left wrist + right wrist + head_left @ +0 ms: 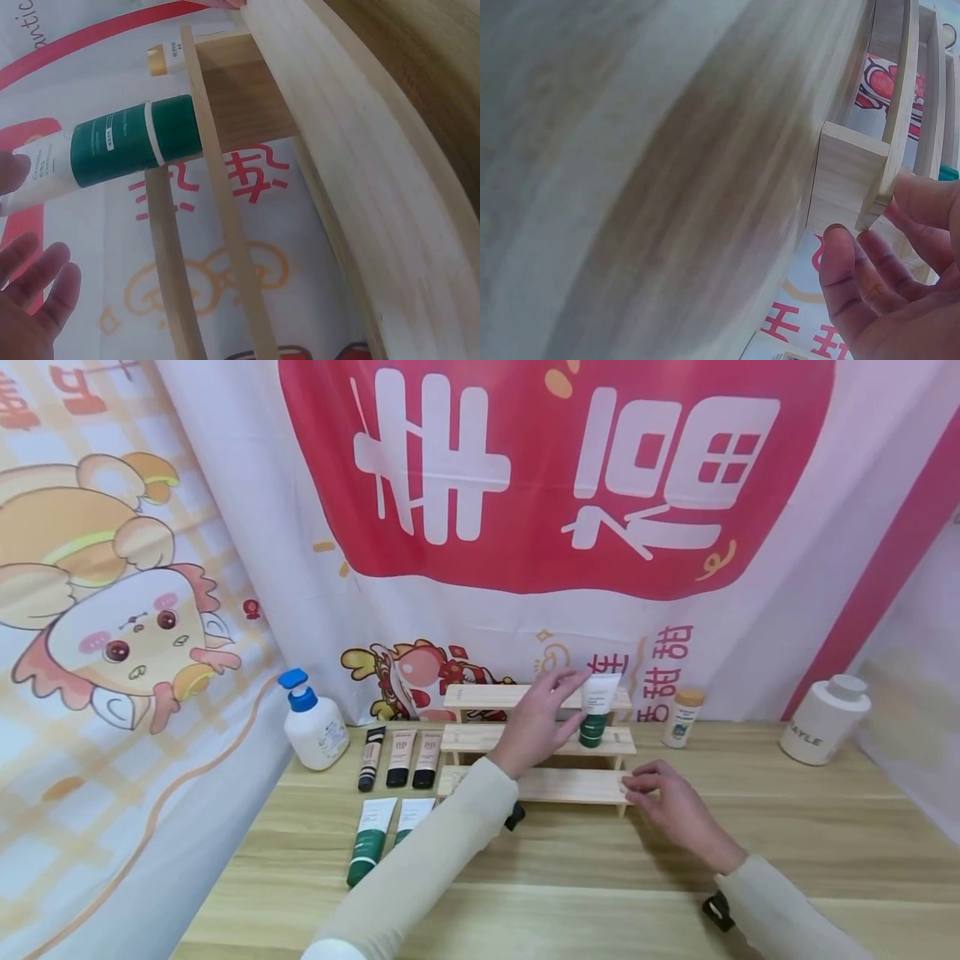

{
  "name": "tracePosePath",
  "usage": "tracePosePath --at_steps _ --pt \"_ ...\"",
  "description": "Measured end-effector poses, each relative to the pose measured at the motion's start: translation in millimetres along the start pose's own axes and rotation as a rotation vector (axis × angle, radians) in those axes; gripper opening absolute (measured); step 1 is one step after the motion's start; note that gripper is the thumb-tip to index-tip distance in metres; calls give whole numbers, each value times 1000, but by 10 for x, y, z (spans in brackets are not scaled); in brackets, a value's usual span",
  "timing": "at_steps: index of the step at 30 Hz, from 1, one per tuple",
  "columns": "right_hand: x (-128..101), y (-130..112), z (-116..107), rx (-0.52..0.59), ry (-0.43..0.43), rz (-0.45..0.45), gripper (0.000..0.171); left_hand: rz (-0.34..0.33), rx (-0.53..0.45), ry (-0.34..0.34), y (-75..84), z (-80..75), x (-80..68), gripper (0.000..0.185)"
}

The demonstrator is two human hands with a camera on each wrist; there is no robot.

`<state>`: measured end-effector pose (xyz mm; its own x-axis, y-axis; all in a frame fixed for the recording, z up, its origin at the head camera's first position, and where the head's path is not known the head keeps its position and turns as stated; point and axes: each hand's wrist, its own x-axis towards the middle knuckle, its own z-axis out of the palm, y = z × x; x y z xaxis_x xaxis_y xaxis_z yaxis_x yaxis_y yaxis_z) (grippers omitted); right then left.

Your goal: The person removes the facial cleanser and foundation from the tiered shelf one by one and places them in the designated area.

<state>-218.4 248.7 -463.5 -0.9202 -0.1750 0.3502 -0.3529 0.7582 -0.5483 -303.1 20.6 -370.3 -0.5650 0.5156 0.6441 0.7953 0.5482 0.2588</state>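
A three-step wooden rack [536, 742] stands at the back of a pale wood desk [750, 860], before a red-and-white printed banner [555, 477]. On the rack's middle step, near its right end, a green-and-white tube [597, 710] stands upright on its dark cap, long axis vertical, crimped end up. The left hand [536, 718], reaching in on a cream sleeve, is just left of the tube with its fingers straight and spread, the fingertips level with the tube's white top; the left wrist view shows daylight between fingers [37, 277] and tube [112, 150], so the hand grasps nothing, though whether the thumb tip brushes the white end cannot be told. The right hand [663, 802] is lower and nearer the person, at the right end of the bottom step, fingers relaxed and lightly bent against the end board [851, 180], holding nothing. The left hand is the nearer to the tube, which lies directly to its right. To the left of the rack lie three brown tubes [401, 758] and two more green tubes [382, 835], beside a white pump bottle [313, 722]; to the right stand a small bottle [682, 718] and a white jar [823, 720]
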Motion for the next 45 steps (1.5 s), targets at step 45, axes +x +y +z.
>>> tracePosePath --at_steps 45 --pt "-12 -59 -2 -11 50 -75 18 -107 66 20 -550 -1279 -892 51"
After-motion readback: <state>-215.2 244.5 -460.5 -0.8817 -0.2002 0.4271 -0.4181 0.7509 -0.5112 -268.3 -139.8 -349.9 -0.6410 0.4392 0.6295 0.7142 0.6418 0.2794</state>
